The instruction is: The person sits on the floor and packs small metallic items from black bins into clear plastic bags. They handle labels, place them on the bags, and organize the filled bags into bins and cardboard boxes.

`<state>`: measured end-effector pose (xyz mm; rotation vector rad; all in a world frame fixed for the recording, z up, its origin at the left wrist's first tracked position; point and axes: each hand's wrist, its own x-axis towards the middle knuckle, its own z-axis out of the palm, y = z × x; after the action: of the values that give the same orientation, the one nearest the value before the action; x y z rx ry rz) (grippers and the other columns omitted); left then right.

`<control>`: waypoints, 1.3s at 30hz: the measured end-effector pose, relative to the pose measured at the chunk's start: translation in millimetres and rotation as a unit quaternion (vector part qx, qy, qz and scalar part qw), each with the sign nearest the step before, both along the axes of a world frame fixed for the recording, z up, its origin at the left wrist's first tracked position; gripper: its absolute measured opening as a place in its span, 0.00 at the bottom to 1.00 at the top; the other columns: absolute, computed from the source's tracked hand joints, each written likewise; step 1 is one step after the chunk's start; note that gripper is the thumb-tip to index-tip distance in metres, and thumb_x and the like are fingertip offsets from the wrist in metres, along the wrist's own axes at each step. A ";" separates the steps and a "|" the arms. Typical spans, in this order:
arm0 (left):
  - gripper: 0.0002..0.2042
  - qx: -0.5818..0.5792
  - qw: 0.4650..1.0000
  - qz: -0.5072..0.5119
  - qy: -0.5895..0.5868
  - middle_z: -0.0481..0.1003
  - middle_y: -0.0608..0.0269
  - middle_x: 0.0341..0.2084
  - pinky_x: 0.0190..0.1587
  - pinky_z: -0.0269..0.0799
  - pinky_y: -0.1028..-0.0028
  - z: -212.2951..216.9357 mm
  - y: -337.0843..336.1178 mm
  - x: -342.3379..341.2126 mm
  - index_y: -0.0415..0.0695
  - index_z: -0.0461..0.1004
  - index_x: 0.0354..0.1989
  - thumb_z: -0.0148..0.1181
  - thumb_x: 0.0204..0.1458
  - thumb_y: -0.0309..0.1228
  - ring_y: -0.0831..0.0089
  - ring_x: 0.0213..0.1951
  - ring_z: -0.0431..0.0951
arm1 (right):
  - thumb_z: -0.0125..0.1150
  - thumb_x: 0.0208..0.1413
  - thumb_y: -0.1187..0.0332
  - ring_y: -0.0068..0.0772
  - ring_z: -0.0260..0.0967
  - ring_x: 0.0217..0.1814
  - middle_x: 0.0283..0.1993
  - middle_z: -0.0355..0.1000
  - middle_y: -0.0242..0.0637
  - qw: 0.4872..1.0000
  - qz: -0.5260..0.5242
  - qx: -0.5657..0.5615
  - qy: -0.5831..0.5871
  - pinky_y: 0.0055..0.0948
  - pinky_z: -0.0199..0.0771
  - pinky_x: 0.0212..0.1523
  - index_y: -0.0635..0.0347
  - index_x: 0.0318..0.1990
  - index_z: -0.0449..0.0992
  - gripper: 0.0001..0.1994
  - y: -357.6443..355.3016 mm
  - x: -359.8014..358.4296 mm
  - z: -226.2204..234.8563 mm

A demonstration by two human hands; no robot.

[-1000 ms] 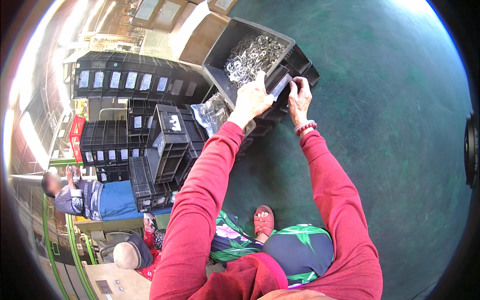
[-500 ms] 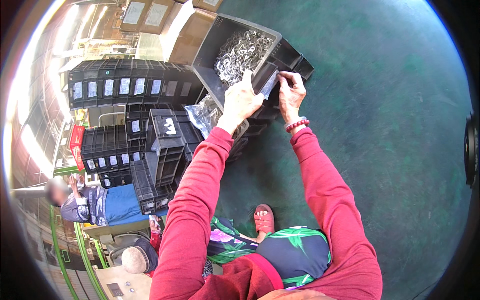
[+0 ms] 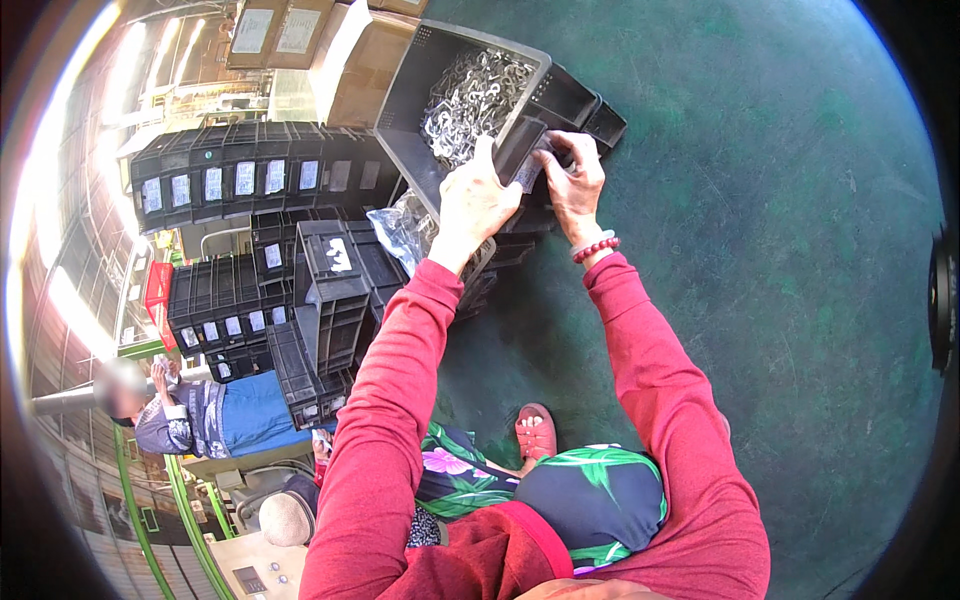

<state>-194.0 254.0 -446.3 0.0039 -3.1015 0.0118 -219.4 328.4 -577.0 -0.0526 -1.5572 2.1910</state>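
My left hand (image 3: 478,203) and my right hand (image 3: 574,181) together hold a small dark tray (image 3: 522,148) over the near edge of a grey bin (image 3: 412,85). The bin is full of shiny bent metal parts (image 3: 474,97). My left hand grips the tray's left side. My right hand pinches its right end, where a pale tag shows. A bead bracelet sits on my right wrist. Both sleeves are red.
Black crates (image 3: 575,103) stand under and beside the bin. Stacks of black labelled crates (image 3: 245,185) fill the left. A clear plastic bag (image 3: 400,228) lies by the bin. Another person (image 3: 190,415) sits at lower left. The green floor (image 3: 780,260) spreads to the right.
Both hands have moved up and away from me toward the bin, still holding the small dark tray between them.
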 end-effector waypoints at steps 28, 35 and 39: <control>0.26 0.001 1.000 -0.001 -0.027 0.74 0.47 0.21 0.34 0.72 0.62 -1.2 -6.4 -2.4 0.39 0.61 0.48 0.58 0.37 0.33 0.53 0.27 0.77 | 0.50 0.45 0.86 0.49 0.70 0.42 0.41 0.70 0.48 0.960 0.118 0.163 0.193 0.33 0.72 0.42 0.67 0.36 0.67 0.10 29.6 45.6 -12.0; 0.37 0.009 0.997 -0.030 -0.074 0.71 0.46 0.37 0.45 0.67 0.60 15.9 -11.7 -0.3 0.40 0.56 0.56 0.64 0.34 0.33 0.53 0.42 0.72 | 0.51 0.48 0.84 0.47 0.70 0.32 0.31 0.68 0.47 0.942 0.209 0.183 0.188 0.31 0.71 0.33 0.67 0.36 0.67 0.08 49.5 96.6 -14.1; 0.51 -0.121 0.966 -0.228 -0.011 0.59 0.46 0.54 0.58 0.51 0.51 53.3 18.5 20.4 0.45 0.47 0.65 0.70 0.28 0.41 0.49 0.58 0.56 | 0.52 0.54 0.79 0.32 0.66 0.25 0.25 0.66 0.39 0.966 0.240 0.091 0.036 0.28 0.67 0.27 0.64 0.34 0.64 0.04 89.0 126.9 -16.6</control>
<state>-173.6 272.5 -393.0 -0.7141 -3.0165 0.3738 -92.5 417.5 -593.6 0.5051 -1.8714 2.3478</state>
